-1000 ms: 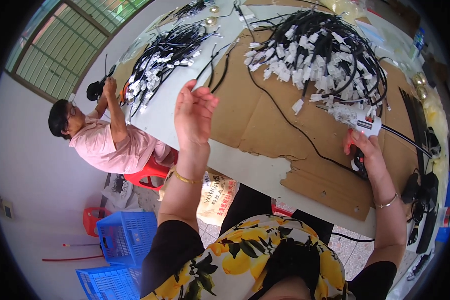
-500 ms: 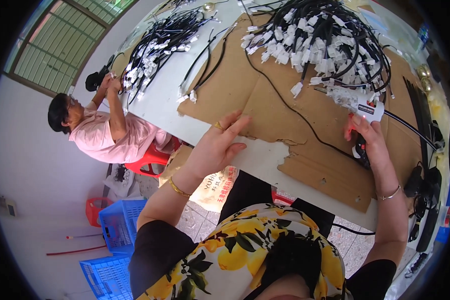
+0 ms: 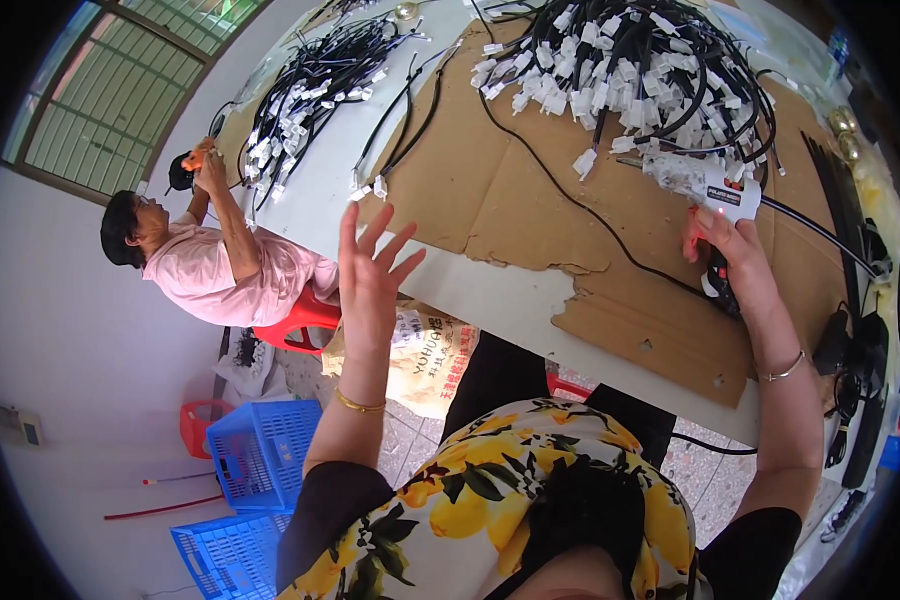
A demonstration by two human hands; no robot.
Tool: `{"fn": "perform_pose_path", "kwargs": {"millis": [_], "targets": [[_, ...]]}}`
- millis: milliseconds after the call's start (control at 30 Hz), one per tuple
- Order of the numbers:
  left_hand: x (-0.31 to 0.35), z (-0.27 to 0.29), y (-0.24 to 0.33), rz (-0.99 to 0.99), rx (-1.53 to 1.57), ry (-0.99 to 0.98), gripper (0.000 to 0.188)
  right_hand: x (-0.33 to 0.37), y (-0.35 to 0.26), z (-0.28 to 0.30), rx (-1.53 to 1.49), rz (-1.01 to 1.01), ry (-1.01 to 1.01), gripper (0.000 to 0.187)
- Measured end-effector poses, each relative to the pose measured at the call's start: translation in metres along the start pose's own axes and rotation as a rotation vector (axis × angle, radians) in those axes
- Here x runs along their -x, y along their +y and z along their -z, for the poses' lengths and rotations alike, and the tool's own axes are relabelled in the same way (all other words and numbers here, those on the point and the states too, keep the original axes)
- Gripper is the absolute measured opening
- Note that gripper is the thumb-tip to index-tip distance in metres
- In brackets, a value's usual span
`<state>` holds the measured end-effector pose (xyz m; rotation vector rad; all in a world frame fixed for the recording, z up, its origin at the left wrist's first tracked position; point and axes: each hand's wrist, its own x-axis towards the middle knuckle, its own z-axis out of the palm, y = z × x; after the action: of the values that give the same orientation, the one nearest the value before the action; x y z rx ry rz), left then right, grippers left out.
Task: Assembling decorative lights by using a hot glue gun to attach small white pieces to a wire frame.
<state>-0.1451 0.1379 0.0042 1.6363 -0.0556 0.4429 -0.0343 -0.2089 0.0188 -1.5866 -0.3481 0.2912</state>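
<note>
My right hand (image 3: 734, 246) is wrapped round the handle of a white glue gun (image 3: 722, 192) with a red trigger and a black grip. Its metal tip points left, close to the large heap of black cables with white connectors (image 3: 610, 70). A black rod or cable runs out of the gun's rear. My left hand (image 3: 372, 275) is raised by the table's near edge, fingers spread, holding nothing. Nearest to it, beyond the fingertips, lie a few loose black cables (image 3: 410, 130) with white connectors at their near ends.
Torn brown cardboard (image 3: 530, 200) covers much of the white table (image 3: 440, 275). To the left lies a second cable pile (image 3: 315, 95). A person in pink (image 3: 210, 270) sits there, holding something orange. Blue crates (image 3: 265, 455) stand on the floor; a thin black cord (image 3: 560, 190) crosses the cardboard.
My left hand has moved left, away from the cardboard, and its fingers have spread. The right hand still holds the glue gun. The other person's hands now hold up something orange.
</note>
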Motion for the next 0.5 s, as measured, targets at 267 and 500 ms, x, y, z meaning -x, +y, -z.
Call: {"fn": "perform_pose_path", "kwargs": {"millis": [267, 500], "targets": [[-0.026, -0.022, -0.014, -0.1, -0.053, -0.119, 0.057, 0.0, 0.001, 0.001, -0.029, 0.002, -0.002, 0.037], [-0.02, -0.033, -0.007, -0.033, -0.31, -0.424, 0.066, 0.0, 0.005, 0.004, -0.069, 0.001, -0.002, 0.034]]}}
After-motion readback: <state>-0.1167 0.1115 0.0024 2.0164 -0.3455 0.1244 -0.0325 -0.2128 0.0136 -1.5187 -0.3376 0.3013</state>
